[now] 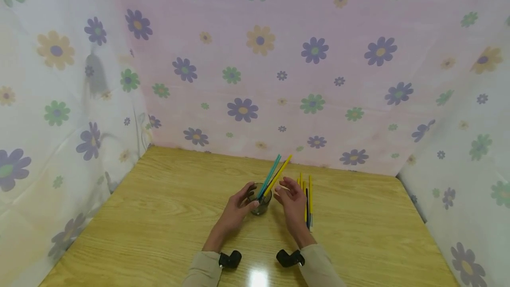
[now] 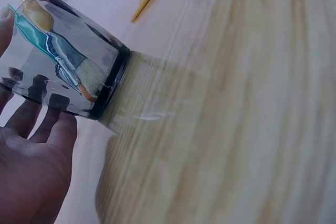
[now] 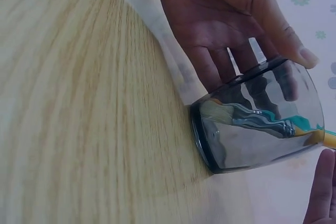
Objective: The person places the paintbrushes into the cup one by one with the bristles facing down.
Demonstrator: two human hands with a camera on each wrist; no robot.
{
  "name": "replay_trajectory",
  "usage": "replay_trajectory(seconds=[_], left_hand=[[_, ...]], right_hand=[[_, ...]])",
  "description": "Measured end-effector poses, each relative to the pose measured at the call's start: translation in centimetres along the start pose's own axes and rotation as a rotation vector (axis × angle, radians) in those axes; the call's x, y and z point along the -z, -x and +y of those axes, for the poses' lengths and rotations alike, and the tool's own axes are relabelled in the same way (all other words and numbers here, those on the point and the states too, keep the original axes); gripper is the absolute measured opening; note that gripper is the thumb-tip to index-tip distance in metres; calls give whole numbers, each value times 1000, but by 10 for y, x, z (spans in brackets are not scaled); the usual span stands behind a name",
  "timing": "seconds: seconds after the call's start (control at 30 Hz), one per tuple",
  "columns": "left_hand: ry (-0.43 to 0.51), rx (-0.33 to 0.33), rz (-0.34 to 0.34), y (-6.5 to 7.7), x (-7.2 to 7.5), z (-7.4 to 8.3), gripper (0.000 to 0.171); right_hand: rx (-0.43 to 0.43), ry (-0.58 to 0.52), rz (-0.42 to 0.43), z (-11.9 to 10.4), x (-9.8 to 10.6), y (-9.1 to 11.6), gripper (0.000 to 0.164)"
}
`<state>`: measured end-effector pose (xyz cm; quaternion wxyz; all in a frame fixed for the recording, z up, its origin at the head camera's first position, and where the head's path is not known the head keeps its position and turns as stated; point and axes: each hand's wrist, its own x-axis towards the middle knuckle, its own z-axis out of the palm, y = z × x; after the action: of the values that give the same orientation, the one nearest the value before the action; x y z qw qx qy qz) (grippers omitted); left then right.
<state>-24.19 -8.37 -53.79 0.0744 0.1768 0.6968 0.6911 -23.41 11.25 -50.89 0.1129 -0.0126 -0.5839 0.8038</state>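
My left hand (image 1: 235,211) grips a smoky clear glass (image 1: 260,208) by its side, fingers and thumb curved around it. Inside, paintbrushes stand bristles down: teal handles (image 1: 272,172) and a yellow handle (image 1: 280,172) lean to the right out of the rim. Through the glass wall (image 3: 257,156) in the right wrist view, pale bristles (image 3: 216,112) and metal ferrules show near the base. Just right of the rim is my right hand (image 1: 294,203), its fingers loosely bent and apart from the brushes, with nothing visible in them.
Beside the right hand, several more paintbrushes (image 1: 310,196) with yellow and dark handles lie on the wooden table (image 1: 179,189). Flowered cloth (image 1: 279,92) hangs behind the table and along both sides. A light reflection shines near the front.
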Motion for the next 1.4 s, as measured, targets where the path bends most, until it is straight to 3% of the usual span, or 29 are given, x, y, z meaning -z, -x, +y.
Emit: replay_trajectory(seconds=[0.2, 0.53, 0.67, 0.83, 0.93, 1.1, 1.27, 1.4], left_hand=[[-4, -10, -10, 1, 0, 1, 66], [6, 4, -5, 3, -1, 4, 67], [-10, -2, -5, 3, -1, 3, 67], [-21, 1, -6, 2, -1, 3, 67], [-24, 9, -6, 2, -1, 3, 67], [-23, 6, -4, 2, -2, 3, 66], [-14, 14, -1, 3, -2, 5, 66], [-13, 11, -1, 3, -2, 5, 66]], right_hand=[[-128, -33, -5, -7, 17, 6, 37], [-273, -86, 7, -17, 64, 9, 52], [-320, -168, 54, -21, 85, 6, 47], [-363, -246, 117, -27, 110, 3, 28], [-394, -246, 133, -29, 123, 1, 32], [-469, -225, 151, -29, 135, -3, 54], [-492, -210, 123, -27, 140, -5, 58], [-478, -124, 89, -26, 140, -5, 58]])
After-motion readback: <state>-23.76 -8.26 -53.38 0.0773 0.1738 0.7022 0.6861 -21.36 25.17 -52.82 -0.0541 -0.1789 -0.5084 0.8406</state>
